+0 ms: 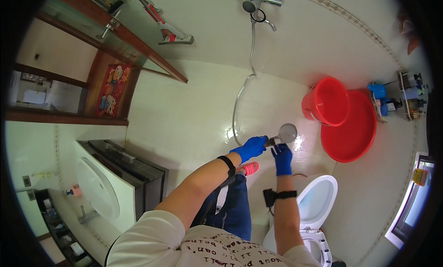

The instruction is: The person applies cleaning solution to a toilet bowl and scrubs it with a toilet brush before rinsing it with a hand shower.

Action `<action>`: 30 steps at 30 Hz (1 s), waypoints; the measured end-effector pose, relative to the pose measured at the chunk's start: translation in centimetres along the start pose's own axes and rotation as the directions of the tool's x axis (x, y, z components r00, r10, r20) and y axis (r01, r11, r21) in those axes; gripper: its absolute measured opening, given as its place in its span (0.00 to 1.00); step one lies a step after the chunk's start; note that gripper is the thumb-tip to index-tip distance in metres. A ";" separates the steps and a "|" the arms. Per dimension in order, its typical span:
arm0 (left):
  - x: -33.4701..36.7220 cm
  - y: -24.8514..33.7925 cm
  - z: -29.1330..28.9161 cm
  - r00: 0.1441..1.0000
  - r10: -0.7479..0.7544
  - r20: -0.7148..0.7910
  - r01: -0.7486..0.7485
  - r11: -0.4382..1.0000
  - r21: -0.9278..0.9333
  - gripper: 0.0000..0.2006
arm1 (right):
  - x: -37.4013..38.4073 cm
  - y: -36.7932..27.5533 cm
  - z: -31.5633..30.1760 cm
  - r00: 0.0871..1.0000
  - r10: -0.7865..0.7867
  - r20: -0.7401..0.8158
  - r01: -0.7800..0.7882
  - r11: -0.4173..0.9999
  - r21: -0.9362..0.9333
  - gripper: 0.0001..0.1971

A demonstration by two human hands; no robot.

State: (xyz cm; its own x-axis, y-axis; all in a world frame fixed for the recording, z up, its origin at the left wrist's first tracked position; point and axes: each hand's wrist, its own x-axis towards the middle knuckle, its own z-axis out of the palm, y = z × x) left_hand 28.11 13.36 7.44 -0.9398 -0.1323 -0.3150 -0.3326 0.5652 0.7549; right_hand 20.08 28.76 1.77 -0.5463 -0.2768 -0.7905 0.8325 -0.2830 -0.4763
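Blue gloves cover both of my hands. My left hand point(252, 149) is closed round the handle of a round shower head point(288, 133), held out over the floor with its disc toward the right. My right hand point(283, 160) is just below the neck of the shower head, its fingers bent and drawn together; whatever they pinch, if anything, is too small to make out. A silver shower hose point(235, 111) runs from the wall mixer tap point(252, 4) down across the floor toward my left hand.
A red bucket point(328, 101) stands against a red basin point(355, 138) on the right. The toilet point(333, 193) has its lid up beside my right forearm. To the left are a washbasin cabinet point(152, 186) and an open wood-framed door point(152, 59). A mop point(176, 38) leans on the far wall.
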 end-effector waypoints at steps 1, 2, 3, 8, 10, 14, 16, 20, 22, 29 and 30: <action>-0.6 -1.0 0.0 0.997 0.000 -0.071 -0.002 1.000 -0.024 0.14 | -2.6 1.5 2.6 0.994 -0.113 0.016 0.114 0.987 -0.110 0.15; -0.8 -1.3 0.2 0.997 0.014 -0.072 -0.016 0.999 -0.032 0.14 | -4.6 2.6 3.9 0.955 -0.282 0.094 0.295 0.932 -0.212 0.16; -1.1 -1.3 0.2 0.998 0.000 -0.068 -0.004 0.998 -0.056 0.13 | -6.2 3.2 4.8 0.883 -0.431 0.185 0.468 0.832 -0.297 0.16; -2.4 -0.3 0.0 0.998 -0.067 0.009 0.067 0.997 -0.038 0.12 | -8.4 4.3 9.3 0.835 -0.538 0.118 0.523 0.709 -0.473 0.11; -3.3 0.4 -0.3 0.999 0.011 -0.052 -0.018 0.988 -0.153 0.13 | -8.1 4.3 9.3 0.824 -0.561 0.077 0.511 0.679 -0.527 0.10; -4.0 -0.3 -2.1 0.991 0.094 -0.098 -0.106 0.985 -0.133 0.18 | -9.4 3.7 11.1 0.767 -0.637 0.083 0.549 0.583 -0.599 0.09; -3.8 -1.6 -3.6 0.988 0.097 -0.120 -0.103 0.994 -0.041 0.21 | -9.9 3.0 11.5 0.648 -0.745 0.159 0.645 0.425 -0.636 0.09; -2.2 -3.8 -8.2 0.937 -0.029 -0.349 0.004 0.997 -0.074 0.17 | -9.6 -0.1 10.6 0.635 -0.735 0.236 0.623 0.308 -0.719 0.12; 0.0 -3.3 -11.7 0.875 -0.021 -0.484 0.036 0.999 0.023 0.16 | -7.7 -1.4 9.1 0.636 -0.732 0.243 0.632 0.315 -0.708 0.13; 10.8 3.7 -31.1 0.399 0.123 -0.909 -0.079 0.992 0.100 0.20 | -1.8 -5.1 7.9 0.781 -0.589 0.205 0.562 0.522 -0.642 0.07; 12.4 6.1 -33.3 0.435 0.009 -0.900 -0.055 0.998 -0.016 0.22 | -0.2 -5.5 6.4 0.831 -0.535 0.151 0.520 0.653 -0.551 0.05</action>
State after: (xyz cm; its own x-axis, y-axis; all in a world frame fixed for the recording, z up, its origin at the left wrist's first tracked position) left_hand 11.81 -11.95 27.26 -0.4824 -0.7853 0.3880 -0.2815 0.5584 0.7803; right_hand 14.99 24.51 6.97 -0.9133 -0.2171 -0.3445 0.3101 0.1777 -0.9340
